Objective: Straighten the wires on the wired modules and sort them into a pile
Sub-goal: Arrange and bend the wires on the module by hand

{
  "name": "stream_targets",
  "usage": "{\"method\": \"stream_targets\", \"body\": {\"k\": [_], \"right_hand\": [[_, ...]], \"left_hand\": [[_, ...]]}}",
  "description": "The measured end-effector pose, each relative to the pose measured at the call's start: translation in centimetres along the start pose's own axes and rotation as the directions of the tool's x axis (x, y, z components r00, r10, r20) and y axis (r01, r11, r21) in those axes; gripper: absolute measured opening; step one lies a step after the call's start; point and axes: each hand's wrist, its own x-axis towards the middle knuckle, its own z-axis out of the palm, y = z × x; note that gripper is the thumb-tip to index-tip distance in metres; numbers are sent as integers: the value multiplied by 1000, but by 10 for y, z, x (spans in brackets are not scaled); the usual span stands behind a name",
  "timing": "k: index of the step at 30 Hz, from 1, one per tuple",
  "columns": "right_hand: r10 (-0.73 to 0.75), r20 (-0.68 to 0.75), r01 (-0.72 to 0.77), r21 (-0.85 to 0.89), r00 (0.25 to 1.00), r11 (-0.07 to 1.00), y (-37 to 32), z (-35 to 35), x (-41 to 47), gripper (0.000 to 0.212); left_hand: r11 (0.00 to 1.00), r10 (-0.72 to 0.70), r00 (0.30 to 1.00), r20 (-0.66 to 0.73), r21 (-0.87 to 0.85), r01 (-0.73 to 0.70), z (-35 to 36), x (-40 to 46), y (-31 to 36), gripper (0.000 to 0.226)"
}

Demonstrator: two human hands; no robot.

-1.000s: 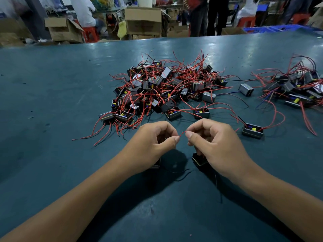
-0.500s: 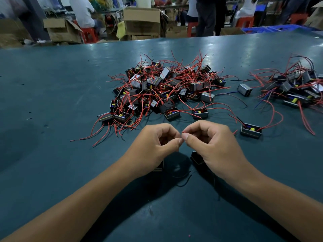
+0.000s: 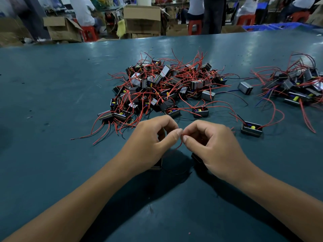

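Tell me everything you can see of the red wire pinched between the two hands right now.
The red wire is thin, flexible and looks plastic-insulated. The left hand and right hand both pinch its upper end between thumb and forefinger, fingertips nearly touching. From there it curves down and left, bent rather than straight, into the shadow between the wrists above the green table. Which module it joins is hidden under the hands.

Teal table (image 3: 52, 84), tangled central pile of wired modules (image 3: 162, 88), smaller pile (image 3: 297, 86) at right, lone module (image 3: 251, 130) between
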Motion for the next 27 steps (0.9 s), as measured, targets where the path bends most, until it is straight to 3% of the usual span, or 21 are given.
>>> {"method": "stream_targets", "body": {"k": [2, 4, 7, 9, 10, 11, 12, 13, 15, 17, 27], "right_hand": [[-44, 6, 44, -34, 999, 998, -2, 0, -1, 14], [-115, 11, 115, -88, 993, 989, -5, -1, -2, 13], [-231, 27, 232, -174, 973, 957, -8, -1, -1, 9], [-247, 33, 249, -175, 969, 953, -8, -1, -2, 7], [-235, 32, 237, -157, 972, 959, -7, -2, -2, 8], [-216, 31, 218, -133, 976, 967, -7, -3, -1, 9], [-197, 31, 199, -112, 980, 974, -6, -4, -1, 10], [-184, 32, 186, -98, 982, 978, -5, -4, 0, 11], [-168, 32, 170, -78, 985, 982, -4, -5, 0, 11], [-161, 35, 163, -56, 986, 985, -5, -5, 0, 9], [-193, 76, 196, -44, 978, 980, -7, -5, 0, 5]], "left_hand": [[998, -33, 999, 7, -52, 33, 0, 1, 0, 16], [955, -169, 985, 41, -242, 174, 1, 3, 0, 22], [676, -418, 861, 289, -534, 508, 1, 5, 2, 26], [590, -432, 825, 364, -578, 564, 0, 4, 3, 20], [654, -404, 857, 319, -554, 514, -2, 3, 2, 17], [786, -338, 915, 222, -467, 404, -4, 2, 1, 15], [921, -220, 968, 118, -300, 246, -7, 2, 0, 10], [987, -81, 995, 53, -137, 87, -11, 2, -1, 3], [987, 141, 990, 20, 71, -142, -18, 2, -4, 12], [954, 251, 967, 34, 163, -253, -22, 3, -6, 14], [844, 439, 897, 47, 322, -430, -23, 5, -7, 14]]}}
